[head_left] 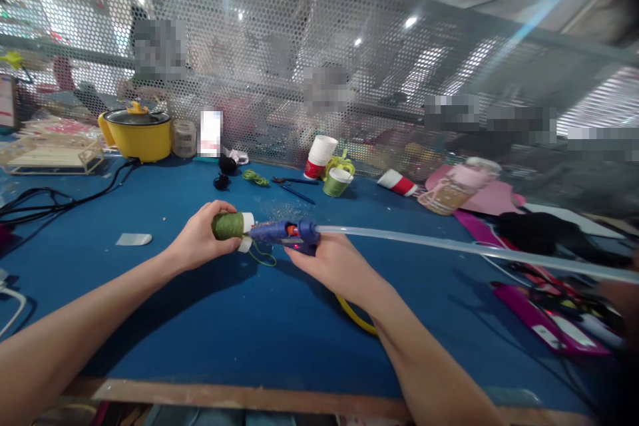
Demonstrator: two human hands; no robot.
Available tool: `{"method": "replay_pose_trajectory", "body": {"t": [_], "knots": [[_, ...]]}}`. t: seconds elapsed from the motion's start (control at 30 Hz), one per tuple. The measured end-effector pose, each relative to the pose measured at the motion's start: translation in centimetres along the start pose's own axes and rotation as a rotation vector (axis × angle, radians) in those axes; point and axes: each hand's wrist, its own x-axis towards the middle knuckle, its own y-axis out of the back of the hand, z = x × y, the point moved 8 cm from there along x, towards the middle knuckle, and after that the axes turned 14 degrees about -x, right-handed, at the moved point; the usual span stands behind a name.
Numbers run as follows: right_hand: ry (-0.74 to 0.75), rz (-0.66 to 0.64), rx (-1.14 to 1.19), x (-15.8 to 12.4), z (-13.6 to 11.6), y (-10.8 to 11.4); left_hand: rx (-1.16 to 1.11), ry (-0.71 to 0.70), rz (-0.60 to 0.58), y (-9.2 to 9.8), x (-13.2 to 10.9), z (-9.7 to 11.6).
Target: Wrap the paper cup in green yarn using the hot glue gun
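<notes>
My left hand is wrapped around a paper cup that lies on its side, most of it wound with green cord and a white band bare at its right end. A loose loop of green cord hangs below that end. Closed around the handle of a blue hot glue gun, my right hand points its nozzle left at the white part of the cup. Whether the nozzle touches the cup I cannot tell. From the back of the gun a long clear glue stick runs far to the right.
Pliers, a bundle of green cord, stacked paper cups and a green-wrapped cup stand or lie behind my hands. A yellow pot is back left. Rightward are a pink bottle and a magenta power strip.
</notes>
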Motion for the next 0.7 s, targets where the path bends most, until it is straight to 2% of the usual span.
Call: {"method": "replay_pose_trajectory", "body": {"t": [0.33, 0.53, 0.7], "knots": [[-0.059, 0.018, -0.061, 0.0, 0.6, -0.1, 0.040, -0.064, 0.008, -0.1, -0.2, 0.6], [0.004, 0.041, -0.055, -0.2, -0.2, 0.4, 0.080, -0.105, 0.028, 0.1, -0.2, 0.8], [-0.038, 0.047, -0.058, -0.1, 0.3, 0.3, 0.084, -0.123, 0.031, 0.1, -0.3, 1.1]]}}
